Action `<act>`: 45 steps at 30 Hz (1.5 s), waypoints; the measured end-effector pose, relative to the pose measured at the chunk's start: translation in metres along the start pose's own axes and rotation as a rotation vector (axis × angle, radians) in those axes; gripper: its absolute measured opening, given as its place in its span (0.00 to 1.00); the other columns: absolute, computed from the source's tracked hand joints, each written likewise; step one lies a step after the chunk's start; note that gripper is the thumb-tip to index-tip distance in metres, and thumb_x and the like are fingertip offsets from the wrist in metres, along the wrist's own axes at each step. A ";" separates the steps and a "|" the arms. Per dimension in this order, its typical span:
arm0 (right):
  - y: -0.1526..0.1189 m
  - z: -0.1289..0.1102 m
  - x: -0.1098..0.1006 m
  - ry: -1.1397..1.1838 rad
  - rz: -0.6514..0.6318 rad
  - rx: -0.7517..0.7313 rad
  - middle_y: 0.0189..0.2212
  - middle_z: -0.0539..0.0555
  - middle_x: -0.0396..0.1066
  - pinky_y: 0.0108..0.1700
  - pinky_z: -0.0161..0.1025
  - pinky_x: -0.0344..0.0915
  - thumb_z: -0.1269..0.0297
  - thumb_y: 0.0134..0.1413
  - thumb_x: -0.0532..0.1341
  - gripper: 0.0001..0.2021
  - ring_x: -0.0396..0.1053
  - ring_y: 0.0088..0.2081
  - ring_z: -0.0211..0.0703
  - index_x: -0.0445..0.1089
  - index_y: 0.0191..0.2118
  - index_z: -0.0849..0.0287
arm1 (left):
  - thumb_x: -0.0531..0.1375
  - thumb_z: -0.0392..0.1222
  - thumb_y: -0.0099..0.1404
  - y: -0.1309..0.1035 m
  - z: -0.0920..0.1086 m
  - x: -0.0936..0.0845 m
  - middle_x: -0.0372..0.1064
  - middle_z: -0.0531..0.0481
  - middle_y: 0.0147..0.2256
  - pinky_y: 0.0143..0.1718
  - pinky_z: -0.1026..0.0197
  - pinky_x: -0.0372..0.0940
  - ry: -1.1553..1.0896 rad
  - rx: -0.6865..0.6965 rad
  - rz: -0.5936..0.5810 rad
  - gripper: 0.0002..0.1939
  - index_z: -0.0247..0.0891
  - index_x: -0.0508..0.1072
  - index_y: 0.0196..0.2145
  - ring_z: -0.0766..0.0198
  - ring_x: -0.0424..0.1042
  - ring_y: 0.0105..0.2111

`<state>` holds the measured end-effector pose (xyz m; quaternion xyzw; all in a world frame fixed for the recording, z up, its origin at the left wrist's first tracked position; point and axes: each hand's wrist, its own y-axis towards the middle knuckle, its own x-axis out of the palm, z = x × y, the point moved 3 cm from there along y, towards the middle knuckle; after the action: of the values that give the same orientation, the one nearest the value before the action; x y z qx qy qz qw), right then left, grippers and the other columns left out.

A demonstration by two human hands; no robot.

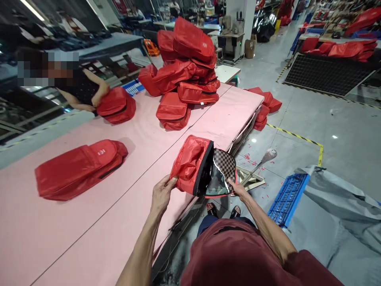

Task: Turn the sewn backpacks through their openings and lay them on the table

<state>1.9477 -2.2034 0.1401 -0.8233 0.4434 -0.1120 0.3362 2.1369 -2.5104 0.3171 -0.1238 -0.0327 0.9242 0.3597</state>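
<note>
A red bag (pixel 190 163) is held up at the near edge of the pink table, its flap folded open to the right. Black edging runs around its dark opening. The flap's inner side (pixel 224 169) shows a brown check pattern and a camouflage pattern, split by a jagged white line. My left hand (pixel 162 192) pinches the bag's lower left edge between thumb and fingers. On the other side, my right hand (pixel 236 188) grips the flap's right edge, thumb on the patterned face. What lies inside the bag is too dark to tell.
On the pink table (pixel 125 222) lie a long red bag (pixel 80 169) and a tall pile of red bags (pixel 184 71). At the far left, a person (pixel 79 85) touches another red bag (pixel 116 105). A blue crate (pixel 288 198) and grey sheeting (pixel 321 230) lie at right.
</note>
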 end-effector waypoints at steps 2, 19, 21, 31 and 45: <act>0.006 -0.018 -0.018 0.056 -0.017 0.000 0.47 0.63 0.86 0.51 0.45 0.81 0.49 0.70 0.68 0.22 0.84 0.47 0.52 0.80 0.54 0.64 | 0.76 0.72 0.56 -0.005 0.001 0.006 0.84 0.42 0.41 0.45 0.55 0.76 0.006 0.007 -0.006 0.36 0.34 0.87 0.44 0.55 0.76 0.39; -0.044 -0.241 0.056 -1.281 -0.052 -1.859 0.70 0.53 0.76 0.83 0.56 0.50 0.66 0.82 0.57 0.20 0.66 0.75 0.47 0.74 0.71 0.50 | 0.76 0.74 0.56 0.039 0.031 -0.003 0.85 0.40 0.48 0.60 0.47 0.75 0.191 0.009 -0.336 0.37 0.39 0.88 0.46 0.39 0.79 0.56; -0.043 -0.238 0.043 -1.241 0.043 -1.813 0.61 0.54 0.83 0.78 0.51 0.59 0.65 0.84 0.55 0.17 0.75 0.65 0.44 0.78 0.65 0.53 | 0.74 0.74 0.60 0.041 0.040 0.013 0.84 0.38 0.54 0.62 0.46 0.75 0.142 0.076 -0.286 0.39 0.39 0.86 0.53 0.39 0.79 0.59; -0.129 -0.149 -0.074 -0.906 0.639 -1.175 0.45 0.60 0.85 0.47 0.44 0.73 0.60 0.81 0.59 0.14 0.79 0.46 0.51 0.79 0.59 0.59 | 0.74 0.49 0.68 0.012 0.025 0.193 0.36 0.29 0.85 0.81 0.23 0.44 0.513 0.959 -0.467 0.58 0.43 0.49 0.85 0.27 0.40 0.84; -0.081 -0.105 -0.253 -0.453 0.889 -0.608 0.20 0.49 0.61 0.30 0.39 0.54 0.32 0.77 0.57 0.36 0.59 0.24 0.39 0.73 0.24 0.56 | 0.58 0.41 0.81 0.076 0.031 0.451 0.74 0.38 0.71 0.77 0.39 0.64 0.244 1.133 -0.961 0.31 0.41 0.68 0.78 0.45 0.68 0.75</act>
<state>1.8032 -2.0168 0.3001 -0.6210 0.6757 0.3510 0.1860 1.7591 -2.2620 0.2427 0.0066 0.4376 0.5207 0.7330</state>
